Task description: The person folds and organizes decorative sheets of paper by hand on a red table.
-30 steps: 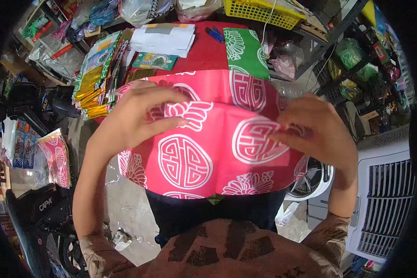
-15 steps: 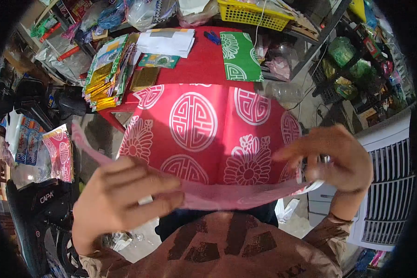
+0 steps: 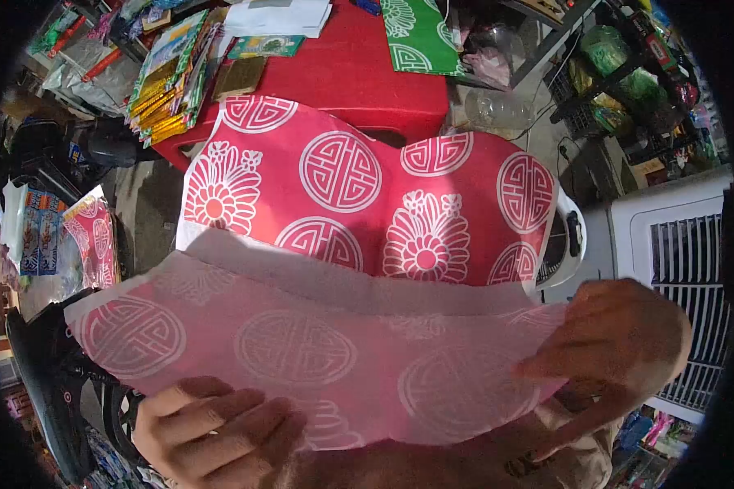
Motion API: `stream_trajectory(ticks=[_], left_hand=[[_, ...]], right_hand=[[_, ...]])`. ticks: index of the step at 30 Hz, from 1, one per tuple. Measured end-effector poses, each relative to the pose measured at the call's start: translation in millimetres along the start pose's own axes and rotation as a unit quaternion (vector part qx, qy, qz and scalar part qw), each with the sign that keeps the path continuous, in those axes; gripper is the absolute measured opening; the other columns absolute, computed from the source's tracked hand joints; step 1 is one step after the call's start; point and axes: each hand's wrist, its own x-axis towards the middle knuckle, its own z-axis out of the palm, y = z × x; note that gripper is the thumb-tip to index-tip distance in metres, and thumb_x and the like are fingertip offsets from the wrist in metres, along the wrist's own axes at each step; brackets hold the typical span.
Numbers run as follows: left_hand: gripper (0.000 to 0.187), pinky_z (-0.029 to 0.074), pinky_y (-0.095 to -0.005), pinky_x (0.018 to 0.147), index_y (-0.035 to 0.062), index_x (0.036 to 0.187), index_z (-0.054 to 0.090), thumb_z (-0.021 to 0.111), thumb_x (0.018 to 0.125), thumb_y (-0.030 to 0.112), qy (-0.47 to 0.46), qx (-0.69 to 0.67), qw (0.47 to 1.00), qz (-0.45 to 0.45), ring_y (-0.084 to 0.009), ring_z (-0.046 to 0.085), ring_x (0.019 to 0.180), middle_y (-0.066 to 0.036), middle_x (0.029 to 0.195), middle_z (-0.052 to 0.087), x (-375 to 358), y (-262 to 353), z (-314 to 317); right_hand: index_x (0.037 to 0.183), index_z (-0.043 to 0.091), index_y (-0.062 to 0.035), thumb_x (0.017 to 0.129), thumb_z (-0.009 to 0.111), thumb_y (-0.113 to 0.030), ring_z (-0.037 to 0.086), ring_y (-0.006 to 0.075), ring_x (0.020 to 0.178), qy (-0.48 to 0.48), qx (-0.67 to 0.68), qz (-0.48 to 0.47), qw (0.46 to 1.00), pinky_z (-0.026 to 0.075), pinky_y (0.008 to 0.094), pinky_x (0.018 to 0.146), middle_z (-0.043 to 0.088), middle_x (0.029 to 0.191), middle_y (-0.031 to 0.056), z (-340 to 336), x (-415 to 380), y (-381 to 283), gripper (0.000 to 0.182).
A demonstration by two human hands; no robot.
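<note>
A large red paper sheet point(image 3: 342, 171) printed with white round emblems and flowers spreads in front of me, its far end close to a red table. Nearer my body lies a paler pink part point(image 3: 302, 342), on which the same pattern shows faintly. My left hand point(image 3: 212, 432) has its fingers curled at the near left edge of this pale part. At the right end, my right hand point(image 3: 620, 350) is closed over the paper's edge, its fingers pointing left and slightly smeared by motion.
The red table point(image 3: 359, 65) carries a stack of colourful gold-edged packets point(image 3: 171, 81), white papers point(image 3: 273, 16) and a green patterned sheet point(image 3: 420, 37). A white appliance with a dark grille point(image 3: 693, 269) stands on the right. A black crate point(image 3: 579, 110) holds green bags.
The pale near part now spreads much wider towards me and left. Both hands have moved lower, the right one also outward. My view has tipped down, so the table sits higher.
</note>
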Motion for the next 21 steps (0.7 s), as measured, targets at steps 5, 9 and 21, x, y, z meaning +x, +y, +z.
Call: stream_trajectory(ticks=[5,9,21], left_hand=[[0.022,0.052,-0.0282,0.066,0.0112,0.092,0.083,0.074,0.076,0.023,0.023,0.019,0.999,0.027,-0.015,0.074,0.077,-0.002,0.089,0.079,-1,0,-1],[0.021,0.051,-0.027,0.069,0.0123,0.093,0.083,0.076,0.076,0.022,0.021,0.023,0.999,0.023,-0.0138,0.074,0.077,-0.001,0.089,0.08,0,5,-5],[0.033,0.057,-0.0287,0.08,0.0127,0.111,0.083,0.076,0.079,0.017,-0.05,-0.07,0.995,-0.054,-0.0133,0.074,0.092,0.0,0.106,0.079,-19,7,-7]], right_hand=[[0.108,0.078,-0.0117,0.092,0.083,-0.049,0.072,0.0165,0.076,0.019,-0.069,0.014,0.997,0.051,0.0337,0.071,0.076,0.087,0.0022,20,-19,-18,0.041],[0.106,0.079,-0.0142,0.09,0.084,-0.049,0.071,0.0161,0.078,0.027,-0.1,0.029,0.994,0.05,0.0328,0.073,0.076,0.089,0.0007,32,-30,-19,0.038],[0.109,0.076,-0.0017,0.089,0.087,-0.039,0.074,0.0213,0.07,0.091,0.005,0.072,0.993,0.057,0.0376,0.068,0.077,0.086,0.01,-3,-33,18,0.044]])
